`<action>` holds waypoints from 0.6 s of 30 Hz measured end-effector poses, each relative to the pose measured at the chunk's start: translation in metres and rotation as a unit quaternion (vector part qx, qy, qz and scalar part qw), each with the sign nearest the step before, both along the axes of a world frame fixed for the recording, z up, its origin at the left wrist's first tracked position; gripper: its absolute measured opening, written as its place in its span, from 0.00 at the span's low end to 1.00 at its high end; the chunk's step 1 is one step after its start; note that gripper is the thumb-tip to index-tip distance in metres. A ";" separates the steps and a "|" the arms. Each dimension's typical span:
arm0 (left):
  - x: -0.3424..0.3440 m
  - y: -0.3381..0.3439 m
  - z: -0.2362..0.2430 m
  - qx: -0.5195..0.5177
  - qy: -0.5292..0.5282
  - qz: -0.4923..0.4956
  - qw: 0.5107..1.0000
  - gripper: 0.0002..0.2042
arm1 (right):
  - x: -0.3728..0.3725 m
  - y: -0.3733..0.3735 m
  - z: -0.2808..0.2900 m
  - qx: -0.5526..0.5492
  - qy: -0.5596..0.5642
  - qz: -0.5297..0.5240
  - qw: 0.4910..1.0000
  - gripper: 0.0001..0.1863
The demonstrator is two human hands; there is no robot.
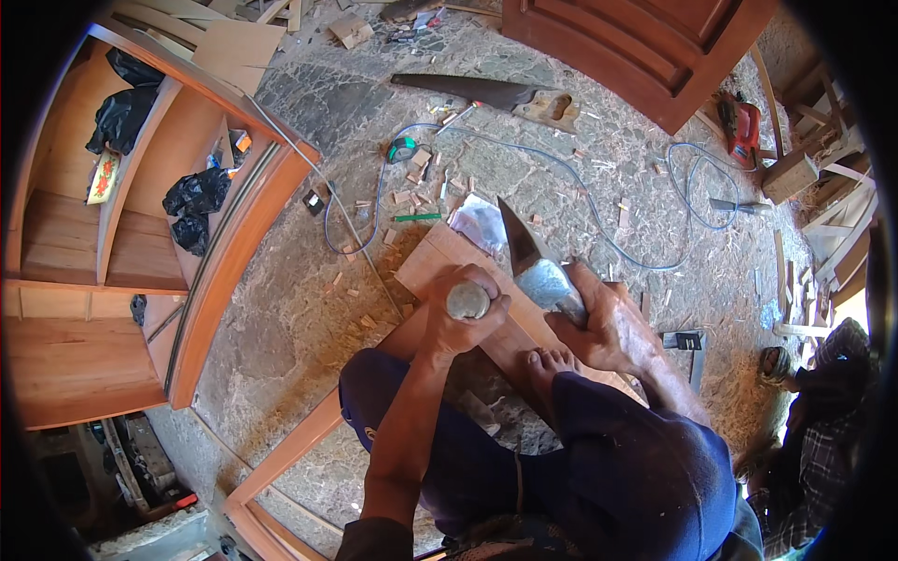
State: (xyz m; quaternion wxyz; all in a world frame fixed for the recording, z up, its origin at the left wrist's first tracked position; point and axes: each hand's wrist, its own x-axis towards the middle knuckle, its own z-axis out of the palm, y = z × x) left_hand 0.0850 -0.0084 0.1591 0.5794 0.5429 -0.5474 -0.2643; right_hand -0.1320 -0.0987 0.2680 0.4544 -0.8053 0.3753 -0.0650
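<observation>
My left hand point(447, 323) is wrapped round an upright tool with a round grey handle end point(468, 300); its lower part is hidden below the fist. This fist is over a reddish-brown wooden board point(435, 262) lying slantwise at my feet. In my right hand point(599, 323) is an adze-like tool point(543, 279), with a dark pointed blade and a shiny metal head, close to the right of the left fist. The fingers are closed on it, and its handle is mostly hidden. My bare foot point(550, 366) presses on the board.
A wooden cabinet point(229, 327) with black bags stands at left. A handsaw point(486, 92), green tape measure point(402, 149), blue cord point(561, 168) and wood chips lie on the floor. Far right are a panelled door point(645, 47), a red power tool point(742, 131) and scrap wood point(790, 178).
</observation>
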 end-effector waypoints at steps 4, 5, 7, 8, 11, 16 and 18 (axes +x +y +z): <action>0.000 -0.004 -0.009 -0.031 -0.054 0.019 0.998 0.12 | -0.003 -0.010 0.011 -0.086 -0.021 0.068 0.994 0.26; 0.005 -0.002 -0.015 -0.034 -0.108 0.038 0.993 0.12 | -0.002 -0.016 0.020 -0.114 -0.050 0.084 0.989 0.27; 0.018 0.013 -0.028 -0.031 -0.182 0.070 0.980 0.12 | 0.004 -0.022 0.051 -0.161 -0.105 0.116 0.974 0.29; 0.021 0.017 -0.030 -0.030 -0.188 0.078 0.979 0.12 | 0.012 -0.020 0.067 -0.196 -0.181 0.110 0.958 0.32; 0.017 0.013 -0.034 -0.038 -0.166 0.084 0.982 0.13 | 0.019 -0.017 0.058 -0.307 -0.125 0.188 0.925 0.30; 0.009 0.012 -0.031 -0.040 -0.135 0.081 0.987 0.13 | 0.028 -0.023 0.043 -0.301 0.042 0.302 0.903 0.20; 0.008 0.022 -0.027 -0.036 -0.125 0.079 0.988 0.13 | 0.018 -0.029 0.033 -0.231 0.047 0.284 0.929 0.18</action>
